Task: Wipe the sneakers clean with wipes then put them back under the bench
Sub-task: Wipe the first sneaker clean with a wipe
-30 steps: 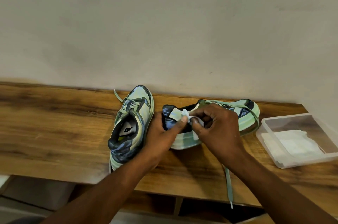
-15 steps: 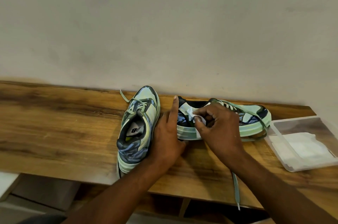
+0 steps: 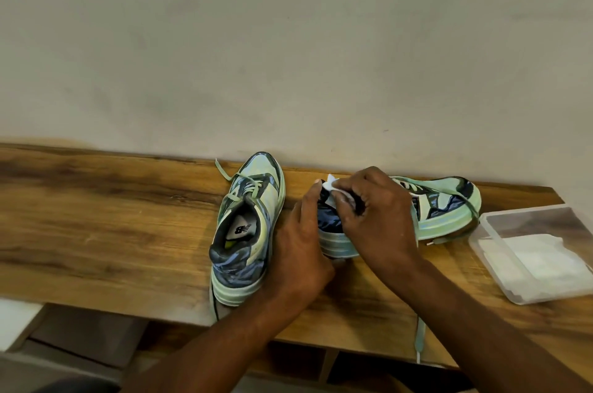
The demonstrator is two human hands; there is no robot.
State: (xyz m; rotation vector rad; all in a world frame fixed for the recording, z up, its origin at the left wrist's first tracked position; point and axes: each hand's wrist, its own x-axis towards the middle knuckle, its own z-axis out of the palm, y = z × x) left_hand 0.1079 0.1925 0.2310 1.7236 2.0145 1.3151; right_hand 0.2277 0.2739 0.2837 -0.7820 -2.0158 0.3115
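Head view: right hand [image 3: 378, 219] pinches wipe [image 3: 332, 184] at heel of right sneaker [image 3: 446, 209], sideways on bench [image 3: 96, 216]. Left hand [image 3: 301, 245], fingers straight, braces it (light, soft upper; grip the firmer sole).

right sneaker [image 3: 446, 209] heel collar hidden behind right hand [image 3: 375, 219], wipe [image 3: 333, 189] mostly covered

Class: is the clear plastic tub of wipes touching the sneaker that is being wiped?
Cannot tell. In the head view, the tub corner sits right beside the sneaker toe, with no clear gap or contact visible.
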